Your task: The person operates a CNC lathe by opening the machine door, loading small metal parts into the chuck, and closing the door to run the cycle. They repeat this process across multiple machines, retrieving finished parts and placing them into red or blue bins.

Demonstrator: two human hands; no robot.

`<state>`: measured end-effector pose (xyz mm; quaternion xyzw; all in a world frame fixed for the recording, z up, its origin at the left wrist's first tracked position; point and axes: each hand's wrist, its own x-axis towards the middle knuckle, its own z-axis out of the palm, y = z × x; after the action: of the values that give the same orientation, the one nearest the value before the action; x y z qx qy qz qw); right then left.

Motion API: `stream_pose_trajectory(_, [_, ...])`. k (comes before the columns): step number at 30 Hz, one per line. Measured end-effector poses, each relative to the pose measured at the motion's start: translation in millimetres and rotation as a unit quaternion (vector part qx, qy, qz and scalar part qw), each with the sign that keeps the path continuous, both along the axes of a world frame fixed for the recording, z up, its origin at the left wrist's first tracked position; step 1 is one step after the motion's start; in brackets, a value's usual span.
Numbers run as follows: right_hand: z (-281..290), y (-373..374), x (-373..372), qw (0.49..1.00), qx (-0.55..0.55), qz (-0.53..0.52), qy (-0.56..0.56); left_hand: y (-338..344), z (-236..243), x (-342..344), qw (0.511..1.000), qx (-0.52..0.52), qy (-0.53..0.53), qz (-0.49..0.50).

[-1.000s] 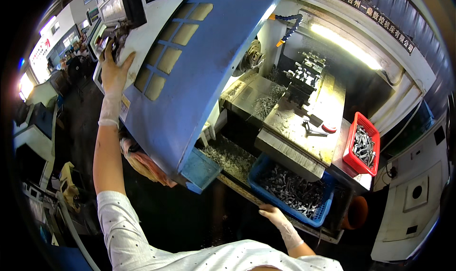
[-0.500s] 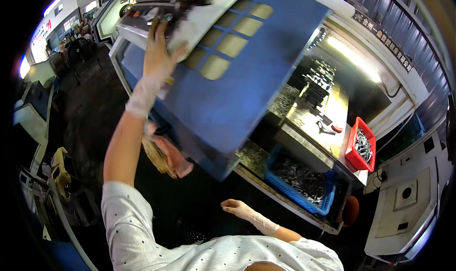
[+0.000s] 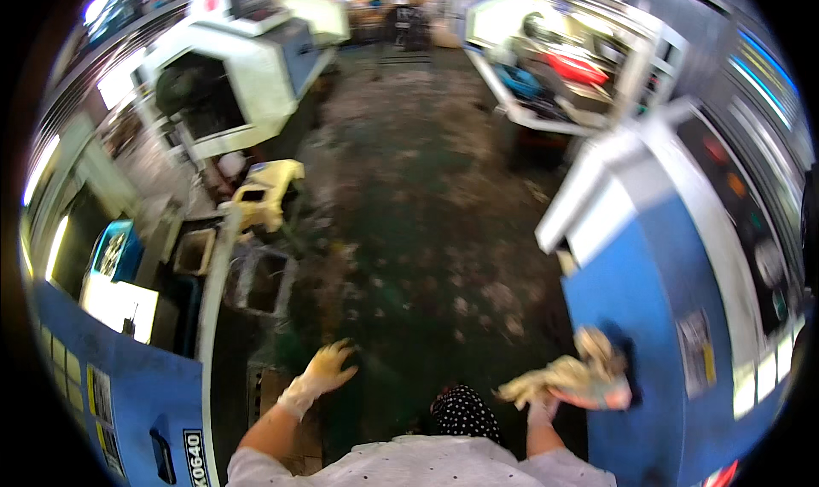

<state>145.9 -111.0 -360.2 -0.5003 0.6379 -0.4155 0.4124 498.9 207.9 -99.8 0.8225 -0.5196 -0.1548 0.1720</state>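
Right hand at the cloth bundle, left hand spread and empty

The cloth bundle (image 3: pixel 597 372), tan and pink, is against the side of the blue machine (image 3: pixel 631 274), near the panel's aisle-side edge, with a tan end stretching out past that edge. The right hand (image 3: pixel 543 408) is at its underside, partly covered by cloth; whether the fingers are closed on it I cannot tell. The left hand (image 3: pixel 322 374) is bare of any load, fingers apart, over the aisle floor (image 3: pixel 409 231).

Left of the aisle, a blue bin (image 3: pixel 131 257) holds shiny pieces, too blurred to identify, by the upper edge of a bright pale surface (image 3: pixel 119 306). Right of it sits a tan tray (image 3: pixel 196 248), contents unclear, then a grey square container (image 3: pixel 285 284) with a dark inside, below a yellow stool (image 3: pixel 271 188). In the far machine on the right, a red container (image 3: pixel 576 67) and a blue basket (image 3: pixel 516 79) are blurred, contents unreadable.

Half a second ago the left hand was at the machine's control panel and the right hand was clear of the bundle; the view has since swung from the machine's interior to the aisle.
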Motion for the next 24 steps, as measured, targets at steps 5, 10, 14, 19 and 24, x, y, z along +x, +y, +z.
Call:
stream_pose_trajectory(5, [40,-63,91,0.993,0.048,0.005,0.104,-98,4,122,0.979,-0.178,0.020,0.098])
stream_pose_trajectory(10, [61,-135,202,0.987,0.075,0.022,0.142,-99,-74,195,0.955,0.002,0.103,0.279])
stream_pose_trajectory(14, [77,-188,278,0.981,0.094,0.037,0.166,-31,-131,180,0.851,0.092,0.226,0.466])
stream_pose_trajectory(19, [74,-261,387,0.978,0.070,0.103,0.167,12,-157,170,0.679,0.068,0.282,0.674])
stream_pose_trajectory(24, [86,-345,563,0.977,0.027,0.177,0.118,-37,-197,266,0.681,0.148,0.285,0.658])
